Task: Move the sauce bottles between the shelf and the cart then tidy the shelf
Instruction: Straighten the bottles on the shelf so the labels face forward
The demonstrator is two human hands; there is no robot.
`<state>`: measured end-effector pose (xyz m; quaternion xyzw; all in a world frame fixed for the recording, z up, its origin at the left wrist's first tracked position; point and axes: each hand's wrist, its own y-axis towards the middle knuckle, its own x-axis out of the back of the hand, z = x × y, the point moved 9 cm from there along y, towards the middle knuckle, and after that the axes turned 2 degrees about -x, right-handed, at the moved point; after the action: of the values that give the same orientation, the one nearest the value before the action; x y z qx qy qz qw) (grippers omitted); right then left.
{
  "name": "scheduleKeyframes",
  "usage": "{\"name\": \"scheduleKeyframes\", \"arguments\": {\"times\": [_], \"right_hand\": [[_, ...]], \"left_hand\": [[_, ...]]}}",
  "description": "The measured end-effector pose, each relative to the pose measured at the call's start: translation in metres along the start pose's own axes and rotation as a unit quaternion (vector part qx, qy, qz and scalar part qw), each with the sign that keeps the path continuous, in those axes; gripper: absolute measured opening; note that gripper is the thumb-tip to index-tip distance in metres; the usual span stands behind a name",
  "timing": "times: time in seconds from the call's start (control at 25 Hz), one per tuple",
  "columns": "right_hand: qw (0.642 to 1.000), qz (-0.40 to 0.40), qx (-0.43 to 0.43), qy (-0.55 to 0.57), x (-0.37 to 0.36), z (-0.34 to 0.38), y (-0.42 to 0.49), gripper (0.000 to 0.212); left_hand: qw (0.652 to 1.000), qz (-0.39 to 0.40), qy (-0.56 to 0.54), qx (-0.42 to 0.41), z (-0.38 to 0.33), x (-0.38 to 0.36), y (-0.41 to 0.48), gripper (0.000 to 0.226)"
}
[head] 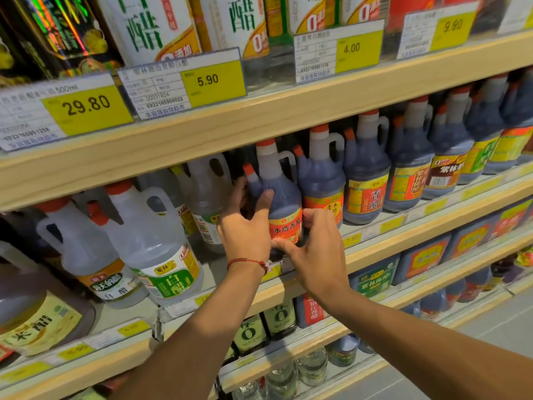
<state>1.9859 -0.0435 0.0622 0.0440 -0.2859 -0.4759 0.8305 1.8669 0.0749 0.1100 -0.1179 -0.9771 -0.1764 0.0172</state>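
Note:
A dark vinegar bottle [281, 194] with an orange cap, a white handle and an orange label stands upright on the middle shelf [403, 243]. My left hand [245, 226] grips its left side, thumb across the front and fingers behind it. My right hand [314, 249] holds the bottle low on its right side, fingers curled at the label and thumb under its lower edge. A second dark bottle [323, 180] stands touching it on the right. No cart is in view.
Clear white-vinegar jugs [155, 249] stand to the left on the same shelf. More dark bottles [412, 166] line the shelf to the right. The wooden shelf above [259, 122] carries price tags and sits close over the bottle caps. Lower shelves hold more bottles; grey floor shows bottom right.

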Motion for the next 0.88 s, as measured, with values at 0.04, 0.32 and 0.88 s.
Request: {"name": "scheduleKeyframes", "arguments": {"times": [0.04,0.32,0.88], "right_hand": [[1.0,0.0,-0.003,0.002,0.0,0.0,0.0,0.066],[1.0,-0.008,-0.004,0.014,-0.003,0.003,-0.003,0.063],[0.984,0.107,0.126,0.061,-0.033,0.057,-0.035,0.038]], "left_hand": [[1.0,0.001,0.004,0.003,-0.001,0.001,0.0,0.048],[1.0,0.004,0.0,0.018,-0.002,0.0,0.002,0.051],[0.978,-0.104,0.177,-0.029,-0.041,0.076,-0.005,0.05]]}}
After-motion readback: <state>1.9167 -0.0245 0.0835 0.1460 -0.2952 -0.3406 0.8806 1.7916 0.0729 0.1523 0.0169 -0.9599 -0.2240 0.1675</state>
